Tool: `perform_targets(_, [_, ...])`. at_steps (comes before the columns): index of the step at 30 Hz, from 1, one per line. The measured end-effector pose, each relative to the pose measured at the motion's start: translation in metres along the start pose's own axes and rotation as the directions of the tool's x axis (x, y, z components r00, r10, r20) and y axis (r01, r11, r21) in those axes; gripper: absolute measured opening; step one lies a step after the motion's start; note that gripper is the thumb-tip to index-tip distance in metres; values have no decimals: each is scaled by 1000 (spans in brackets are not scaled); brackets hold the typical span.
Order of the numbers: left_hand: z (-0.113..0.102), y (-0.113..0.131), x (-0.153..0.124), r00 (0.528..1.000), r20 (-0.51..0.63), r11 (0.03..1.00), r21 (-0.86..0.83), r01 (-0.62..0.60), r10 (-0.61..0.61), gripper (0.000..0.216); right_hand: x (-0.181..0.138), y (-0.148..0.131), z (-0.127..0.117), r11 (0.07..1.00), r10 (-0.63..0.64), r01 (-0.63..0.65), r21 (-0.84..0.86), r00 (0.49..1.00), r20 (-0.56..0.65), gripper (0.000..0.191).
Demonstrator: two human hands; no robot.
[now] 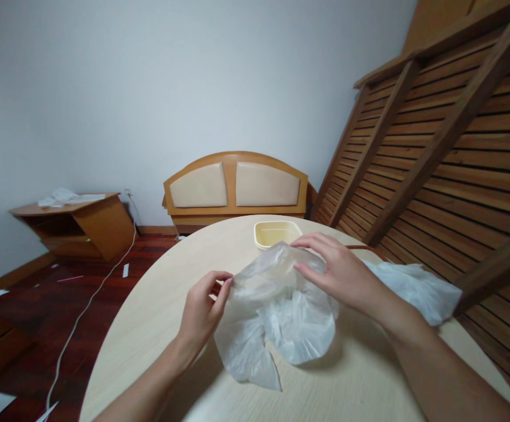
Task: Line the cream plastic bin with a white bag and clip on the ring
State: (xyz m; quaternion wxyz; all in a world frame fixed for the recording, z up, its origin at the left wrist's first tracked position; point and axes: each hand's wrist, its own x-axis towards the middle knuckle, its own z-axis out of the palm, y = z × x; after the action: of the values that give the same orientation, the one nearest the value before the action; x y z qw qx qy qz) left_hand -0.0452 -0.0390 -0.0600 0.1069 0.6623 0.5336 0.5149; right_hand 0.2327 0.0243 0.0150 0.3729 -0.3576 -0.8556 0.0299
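Observation:
A crumpled translucent white plastic bag (276, 305) is in front of me above the round table, its loose corner hanging toward me. My left hand (206, 305) pinches the bag's left edge between thumb and fingertips. On the upper right, my right hand (334, 266) grips the bag with its fingers over the top and its thumb on the near side. A pale yellow plastic container (276, 233) stands just behind the bag, partly covered by it and by the right fingers. Whatever lies inside the bag is hard to make out.
The round light-wood table (149, 340) fills the foreground. Another heap of plastic bags (417, 287) lies at its right edge, close to my right forearm. Wooden slats (448, 158) lean on the right. A headboard (235, 181) stands behind; a cabinet (92, 225) is at left.

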Motion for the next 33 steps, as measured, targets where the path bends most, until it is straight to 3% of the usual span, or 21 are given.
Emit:
perform_targets(4, [-3,3,-2,981,-7,980,-38,-196,196,11,0,-10,6,1000,-22,24,-14,997,77,35])
perform_targets(8, [-7,6,-2,934,-36,932,-55,-358,357,14,1,-6,6,999,31,-29,-20,993,115,17])
perform_targets(12, [-6,1,-1,972,-39,970,-68,-235,232,8,4,1,4,987,147,-148,61,989,16,18])
perform_targets(14, [-4,-4,0,990,11,988,-74,-138,139,22,5,5,5,957,251,-245,154,968,-23,20])
perform_targets(17, [0,-11,2,987,143,994,-92,-67,79,39,7,14,5,899,365,-348,267,931,-16,25])
perform_targets(21, [6,-16,5,968,247,990,-141,-3,38,28,9,23,4,875,407,-376,304,913,-41,25])
perform_targets(23, [8,-17,6,966,256,979,-194,68,-16,20,10,24,1,857,430,-398,328,902,-30,27])
perform_targets(26, [7,-21,9,972,203,945,-279,171,-116,25,11,25,-2,847,454,-410,338,889,-59,30])
perform_targets(30, [2,-24,13,977,115,923,-325,206,-177,33,13,30,-6,836,492,-432,337,863,-112,33])
perform_targets(33, [-2,-24,13,969,175,920,-324,222,-173,33,12,38,-8,831,529,-463,309,829,-180,33])
